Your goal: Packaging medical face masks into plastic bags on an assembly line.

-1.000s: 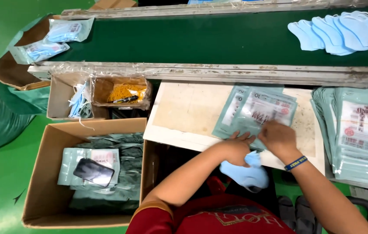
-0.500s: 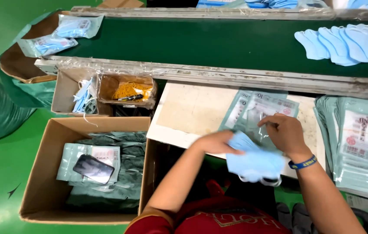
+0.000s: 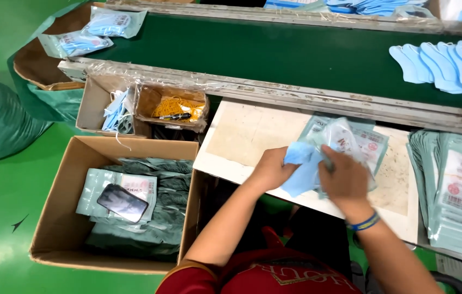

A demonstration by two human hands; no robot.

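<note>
Both hands work over the pale worn board [image 3: 252, 136]: the left hand [image 3: 270, 167] grips folded light-blue masks [image 3: 303, 169] by one end, while the right hand [image 3: 346, 177] holds a clear printed plastic pouch [image 3: 345, 139] around them.

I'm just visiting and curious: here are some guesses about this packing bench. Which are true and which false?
1. The left hand holds blue face masks. True.
2. A phone lies in the cardboard box. True.
3. The green belt carries red masks. False: the masks on it are light blue.
4. The right hand rests on the floor. False: it holds a clear pouch over the bench.
5. The right wrist wears a blue band. True.
</note>
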